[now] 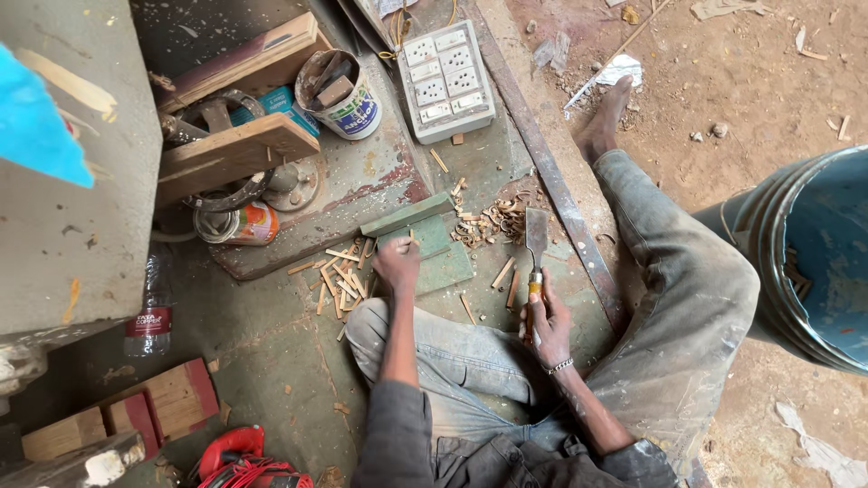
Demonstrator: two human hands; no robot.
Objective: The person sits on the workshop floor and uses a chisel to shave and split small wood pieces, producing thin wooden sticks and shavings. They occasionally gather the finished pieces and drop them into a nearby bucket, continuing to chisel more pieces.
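Two hands lowered, right hand [549, 318] gripping chisel [535, 246]

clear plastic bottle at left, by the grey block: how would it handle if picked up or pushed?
The bottle looks thin, clear plastic, so probably light and it would give under a squeeze. It seems to be lying on the floor, and its round body would likely roll if nudged sideways. Dust on it may help grip. Whether it holds liquid cannot be told.

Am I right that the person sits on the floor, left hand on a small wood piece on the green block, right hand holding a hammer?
Not quite. In the head view the right hand holds a chisel, not a hammer. The left hand does rest on a small wood piece on the green block.
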